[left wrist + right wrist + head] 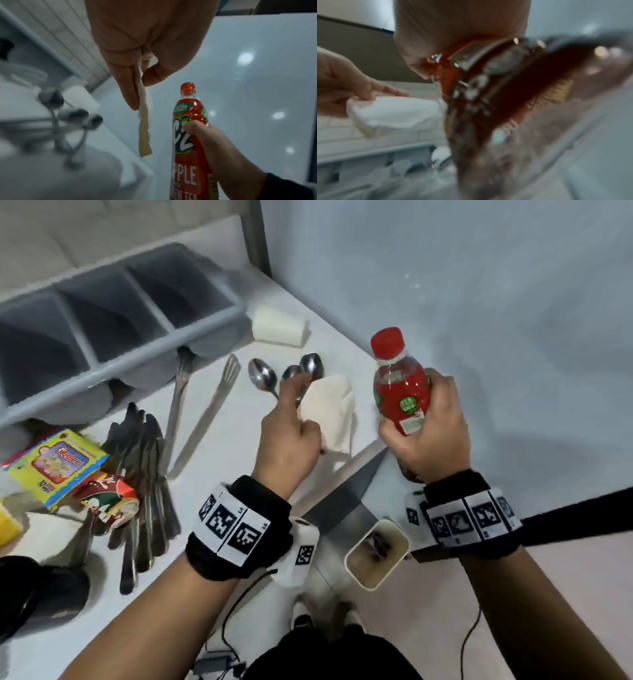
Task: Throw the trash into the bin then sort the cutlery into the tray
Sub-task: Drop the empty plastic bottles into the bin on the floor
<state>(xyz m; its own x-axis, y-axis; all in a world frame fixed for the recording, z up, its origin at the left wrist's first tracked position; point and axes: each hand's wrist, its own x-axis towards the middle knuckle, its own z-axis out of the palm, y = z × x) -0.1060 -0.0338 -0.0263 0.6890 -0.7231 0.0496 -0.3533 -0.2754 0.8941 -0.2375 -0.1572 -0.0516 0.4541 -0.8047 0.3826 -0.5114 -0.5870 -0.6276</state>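
My right hand [426, 426] grips a red-capped bottle of red drink [400, 385], upright above the table's right edge; the bottle [186, 135] also shows in the left wrist view. My left hand [291, 422] pinches a crumpled white napkin [330, 409], with the index finger stretched out. In the left wrist view the napkin [144, 121] hangs down from the fingers. Three spoons [263, 376] lie just beyond the left hand. A fork [209, 412], a long utensil [176, 405] and a heap of dark cutlery [144, 484] lie left of it. The grey cutlery tray [92, 361] stands at the back left.
A large knife [346, 491] lies between my wrists. A white paper cup [279, 328] lies on its side by the tray. A used cup [376, 549] stands at the table's near edge. Snack packets [54, 463] and a crushed cup [109, 501] sit at the left.
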